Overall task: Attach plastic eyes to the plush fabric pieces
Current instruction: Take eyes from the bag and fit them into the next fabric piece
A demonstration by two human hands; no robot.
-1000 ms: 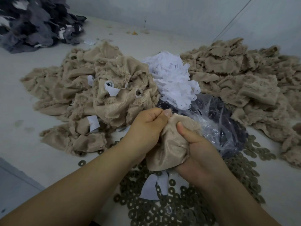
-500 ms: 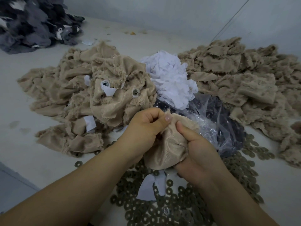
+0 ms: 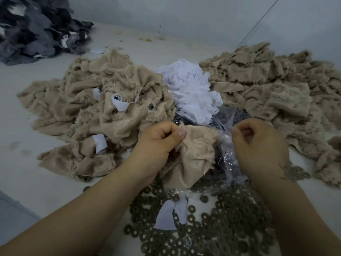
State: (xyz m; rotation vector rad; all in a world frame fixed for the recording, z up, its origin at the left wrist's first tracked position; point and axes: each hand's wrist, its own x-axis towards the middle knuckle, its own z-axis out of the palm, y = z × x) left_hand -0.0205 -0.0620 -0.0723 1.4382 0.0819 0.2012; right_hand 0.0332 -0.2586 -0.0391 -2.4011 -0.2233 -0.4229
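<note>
Our left hand point(image 3: 158, 143) grips the tan plush piece point(image 3: 191, 159) by its frayed edge; our right hand point(image 3: 258, 145), fingers curled, pinches the clear bag point(image 3: 228, 145) beside it, washers point(image 3: 212, 228) crowding the surface point(image 3: 27, 182) below.

The left hand point(image 3: 156, 143) grips a beige fabric piece point(image 3: 191, 159); the right hand point(image 3: 258, 145), fingers curled, is beside the clear bag point(image 3: 228, 145), above washers point(image 3: 221, 218).

Beige plush fabric piece point(image 3: 191, 154) in left hand point(image 3: 156, 145); dull bronze ring washers point(image 3: 221, 218) below; white fabric scraps point(image 3: 190, 93) beyond; dark grey fabric heap point(image 3: 36, 28) far left.
</note>
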